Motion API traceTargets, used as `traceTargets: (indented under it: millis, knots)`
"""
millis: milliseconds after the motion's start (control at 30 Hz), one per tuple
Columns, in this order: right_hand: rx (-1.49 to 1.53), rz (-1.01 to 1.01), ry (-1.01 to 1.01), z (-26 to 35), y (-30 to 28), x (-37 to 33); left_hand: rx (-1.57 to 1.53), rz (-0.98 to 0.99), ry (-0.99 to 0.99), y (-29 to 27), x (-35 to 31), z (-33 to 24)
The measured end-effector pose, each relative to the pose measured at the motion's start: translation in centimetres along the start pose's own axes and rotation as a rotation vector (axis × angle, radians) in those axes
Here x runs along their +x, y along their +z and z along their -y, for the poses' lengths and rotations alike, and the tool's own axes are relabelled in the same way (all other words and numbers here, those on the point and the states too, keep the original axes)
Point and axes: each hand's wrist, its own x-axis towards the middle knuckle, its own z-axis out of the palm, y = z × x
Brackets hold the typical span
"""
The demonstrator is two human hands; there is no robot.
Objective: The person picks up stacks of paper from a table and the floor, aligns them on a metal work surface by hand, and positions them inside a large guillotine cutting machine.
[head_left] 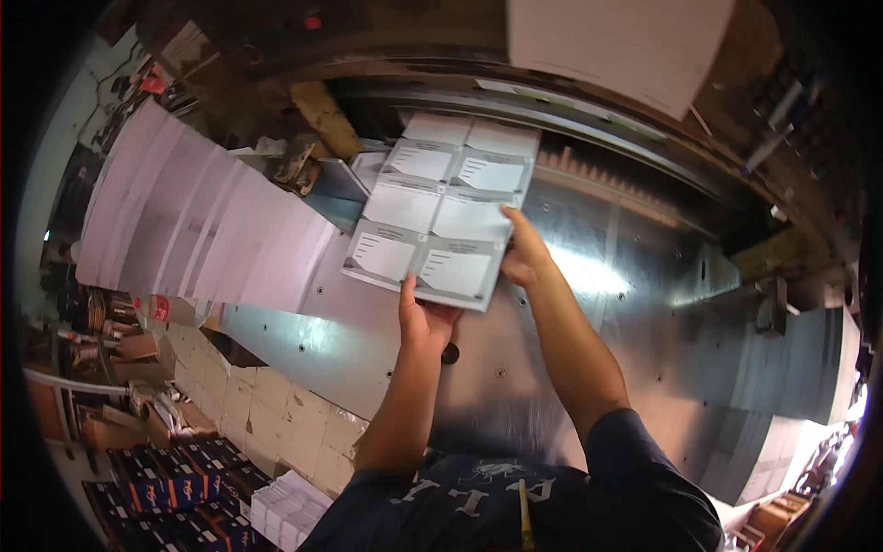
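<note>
A stack of printed sheets (432,207), grey and white with a grid of repeated form panels, is held over the metal table (589,368). My left hand (425,320) grips its near edge, thumb on top and fingers underneath. My right hand (521,248) holds the right edge, its thumb lying on the top sheet. The far end of the stack reaches toward the dark slot of a large machine (589,120). The fingers beneath the paper are hidden.
To the left stands a tall fanned pile of paper (202,221). More paper stacks (782,368) rest at the right. A wooden block (326,120) sits by the machine's left end. Dark boxes (175,488) and a white paper bundle (290,511) lie at lower left.
</note>
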Motion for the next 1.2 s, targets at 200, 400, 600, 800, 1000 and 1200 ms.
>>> traceTargets:
  millis: [200, 400, 600, 800, 1000, 1200]
  knots:
    - [-0.152, -0.052, -0.169, 7.1, -2.7, 9.7, 0.064, -0.231, 0.2, 1.2, 3.5, -3.0]
    - [-0.607, -0.222, -0.371, 9.3, -4.0, 14.4, 0.173, -0.305, 0.429, 0.9, 3.7, -3.1]
    - [-0.674, -0.217, -0.378, 10.1, -2.8, 13.1, 0.192, -0.359, 0.417, 0.8, 5.1, -3.3]
    - [-0.675, -0.26, -0.377, 10.3, -2.6, 13.9, 0.249, -0.335, 0.568, 0.3, 5.8, -3.1]
    - [-1.127, -0.376, -0.187, 12.4, -2.9, 13.6, 0.268, -0.333, 0.475, -0.3, 6.7, -3.2]
    - [-0.846, -0.456, -0.6, 9.1, -4.2, 7.5, 0.083, -0.374, 0.34, 0.5, 6.2, -3.7]
